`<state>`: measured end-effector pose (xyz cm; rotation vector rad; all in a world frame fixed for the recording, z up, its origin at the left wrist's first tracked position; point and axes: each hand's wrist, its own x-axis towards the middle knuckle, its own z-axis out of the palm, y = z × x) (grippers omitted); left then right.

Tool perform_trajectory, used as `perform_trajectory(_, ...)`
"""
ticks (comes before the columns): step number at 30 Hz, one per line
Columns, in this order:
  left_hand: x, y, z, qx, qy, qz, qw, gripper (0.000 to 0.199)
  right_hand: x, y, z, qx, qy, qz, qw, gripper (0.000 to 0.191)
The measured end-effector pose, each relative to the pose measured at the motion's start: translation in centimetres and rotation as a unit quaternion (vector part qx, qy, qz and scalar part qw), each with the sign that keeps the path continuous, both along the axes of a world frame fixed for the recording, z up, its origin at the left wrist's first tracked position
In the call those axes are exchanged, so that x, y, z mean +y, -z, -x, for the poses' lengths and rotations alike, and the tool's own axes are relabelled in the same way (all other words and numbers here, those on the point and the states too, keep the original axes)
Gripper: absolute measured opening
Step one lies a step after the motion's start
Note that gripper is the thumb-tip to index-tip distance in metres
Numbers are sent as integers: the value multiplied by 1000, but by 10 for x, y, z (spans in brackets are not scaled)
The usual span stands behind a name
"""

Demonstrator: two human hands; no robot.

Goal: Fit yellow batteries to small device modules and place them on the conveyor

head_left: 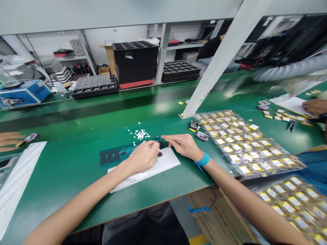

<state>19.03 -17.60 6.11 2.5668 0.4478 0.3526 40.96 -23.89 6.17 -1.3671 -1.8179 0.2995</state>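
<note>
My left hand (145, 156) is closed over a white printed sheet (168, 161), its fingertips pinched on something small they mostly cover. A small dark brown part (160, 154) with a yellow edge shows beside those fingertips. My right hand (183, 145), with a blue wristband (204, 159), stretches its fingers toward the end of a dark teal film (124, 153). Its index fingertip appears to touch the film, and the thumb is apart. Rows of black stickers (109, 157) lie on the film's left part. Behind it is a scatter of small white pieces (140, 134).
Two small oval-framed devices (202, 136) lie right of my hands, beside a clear tray (224, 136) of yellow-edged battery cells. A slanted white post (217, 64) rises behind. Other people's hands (315, 107) are at both sides. Black foam trays (135, 64) stand at the back.
</note>
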Motion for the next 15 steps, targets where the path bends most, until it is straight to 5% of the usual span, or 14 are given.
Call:
perform_trajectory(6,-1,-21,12,-36,20,16,999,20,15,-21,12,-3,66,-86,994,27)
perform_trajectory(9,8,-39,40,-177,-71,150,970,17,25,-45,32,6,63,-147,987,24)
perform_trajectory(10,14,-42,51,-243,-145,234,930,14,28,-53,41,7,58,-183,981,23)
perform_trajectory(13,38,-43,81,-370,-344,457,732,4,36,-67,68,-28,0,-270,962,28)
perform_trajectory(15,50,-37,94,-367,-378,530,665,12,39,-65,84,-95,-59,-305,946,34)
